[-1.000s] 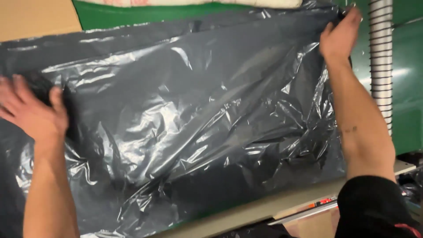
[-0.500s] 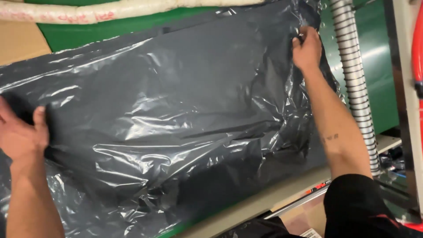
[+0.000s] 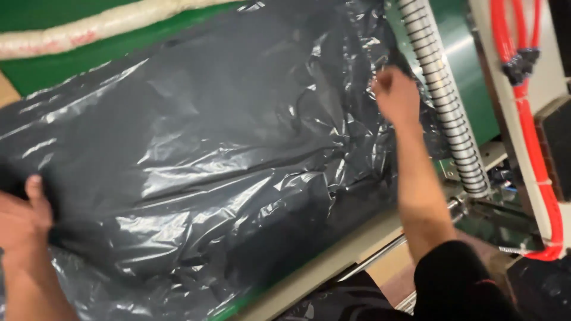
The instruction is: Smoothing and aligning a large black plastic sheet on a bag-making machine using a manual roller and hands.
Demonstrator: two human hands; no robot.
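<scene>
- Gripping a big dark grey plastic bag (image 3: 226, 172) with both hands, the bag spread flat over the green table (image 3: 53, 71)
- Left hand (image 3: 24, 223) sits at the bag's left end, near the table's near-left corner; thumb lies on top of the film, fingers tucked out of sight underneath, so it is pinching the plastic
- Right hand (image 3: 397, 95) is at the bag's far-right corner, close to the table's right edge; fist closed round a bunched bit of film, arm stretched out, black sleeve (image 3: 458, 285) at the shoulder
- Bag covers most of the surface, from the left edge across to the right, wrinkled and shiny, with creases running from one hand to the other
- Near edge of the table shows as a pale strip (image 3: 333, 255) below the bag
- White padded roll (image 3: 101, 27) lies along the far edge, just beyond the bag, not touching it as far as I can tell
- Ribbed grey hose (image 3: 443, 95) runs down just beside the right hand, along the right edge
- Red cables (image 3: 535, 148) bundled on the pale frame further right, well apart from the bag
</scene>
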